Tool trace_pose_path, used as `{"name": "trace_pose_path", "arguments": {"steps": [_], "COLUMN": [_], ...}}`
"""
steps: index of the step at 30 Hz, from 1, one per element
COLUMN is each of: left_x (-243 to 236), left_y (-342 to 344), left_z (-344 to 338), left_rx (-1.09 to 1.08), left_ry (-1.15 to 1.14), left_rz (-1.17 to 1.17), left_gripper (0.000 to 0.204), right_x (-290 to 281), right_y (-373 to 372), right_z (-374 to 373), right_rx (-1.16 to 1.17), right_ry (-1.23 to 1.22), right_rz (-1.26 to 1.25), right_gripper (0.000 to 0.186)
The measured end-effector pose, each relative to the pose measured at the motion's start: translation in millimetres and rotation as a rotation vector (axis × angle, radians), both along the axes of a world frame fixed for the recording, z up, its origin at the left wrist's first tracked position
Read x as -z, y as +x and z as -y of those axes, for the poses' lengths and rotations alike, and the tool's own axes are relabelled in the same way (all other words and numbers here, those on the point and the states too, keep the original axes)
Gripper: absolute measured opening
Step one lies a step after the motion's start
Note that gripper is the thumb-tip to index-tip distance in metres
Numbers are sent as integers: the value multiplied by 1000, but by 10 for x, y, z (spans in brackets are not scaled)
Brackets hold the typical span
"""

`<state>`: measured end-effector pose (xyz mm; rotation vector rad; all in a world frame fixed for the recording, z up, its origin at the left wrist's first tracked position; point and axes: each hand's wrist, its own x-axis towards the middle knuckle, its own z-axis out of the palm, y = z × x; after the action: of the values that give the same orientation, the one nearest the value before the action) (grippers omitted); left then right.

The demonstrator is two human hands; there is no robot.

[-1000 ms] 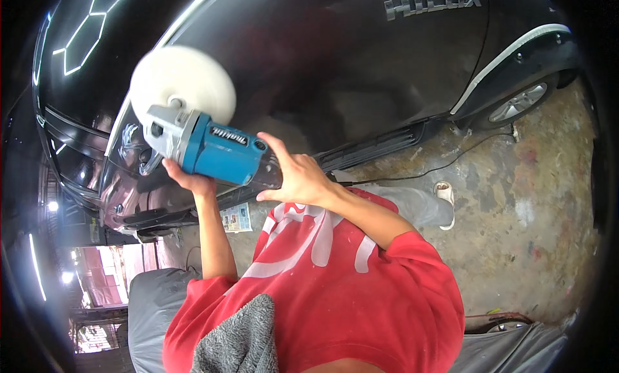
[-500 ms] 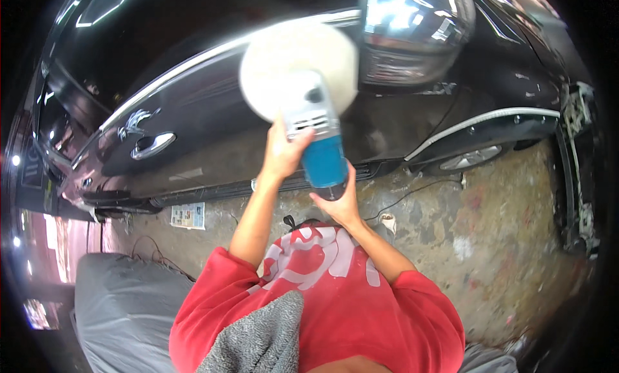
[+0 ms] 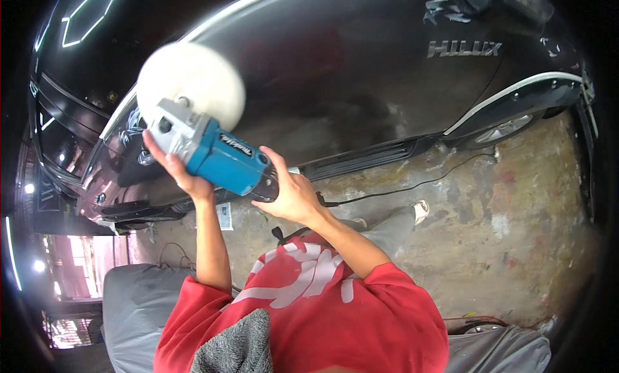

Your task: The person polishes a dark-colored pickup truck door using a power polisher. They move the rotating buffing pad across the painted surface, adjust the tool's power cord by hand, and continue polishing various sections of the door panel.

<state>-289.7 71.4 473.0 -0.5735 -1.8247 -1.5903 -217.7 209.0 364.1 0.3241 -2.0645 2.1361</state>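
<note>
Both hands hold a blue and grey power polisher (image 3: 227, 161) with a round white pad (image 3: 209, 79). The pad's edge looks blurred, and it lies against or close to the dark side panel of a vehicle (image 3: 361, 83), near the bright trim; contact cannot be told for sure. Under the grey metal head is my left hand (image 3: 184, 174), its fingers partly hidden behind the tool. My right hand (image 3: 293, 194) wraps the black rear end of the body. A chrome door handle (image 3: 147, 157) shows partly behind the tool's head.
A black cord (image 3: 400, 191) trails over the stained concrete floor (image 3: 464, 225). The wheel (image 3: 506, 129) and side step (image 3: 367, 160) are along the vehicle's lower edge. Behind me on the left stands a grey-covered object (image 3: 138, 308). A grey towel (image 3: 238, 344) hangs over my red shirt.
The polisher has moved left along the vehicle's side with both hands on it. Its body has turned from nearly upright to slanting toward the upper left. My view has shifted too.
</note>
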Motion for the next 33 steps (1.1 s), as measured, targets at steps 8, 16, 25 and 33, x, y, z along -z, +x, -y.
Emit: {"name": "trace_pose_path", "arguments": {"steps": [8, 16, 25, 33], "left_x": [-223, -283, -227, 263], "left_y": [-198, -257, -242, 65], "left_z": [-453, -1753, -878, -68], "left_rx": [69, 284, 183, -99], "left_ry": [-235, -423, -339, -165], "left_rz": [-40, -72, -82, -43], "left_gripper": [63, 64, 63, 60], "right_x": [-15, 137, 147, 385], "right_y": [17, 55, 66, -24], "right_z": [-287, -844, -432, -116], "right_rx": [50, 450, 195, 10], "right_ry": [-111, -336, -258, 32], "right_rz": [-33, -202, -99, -90], "right_gripper": [103, 100, 100, 98]}}
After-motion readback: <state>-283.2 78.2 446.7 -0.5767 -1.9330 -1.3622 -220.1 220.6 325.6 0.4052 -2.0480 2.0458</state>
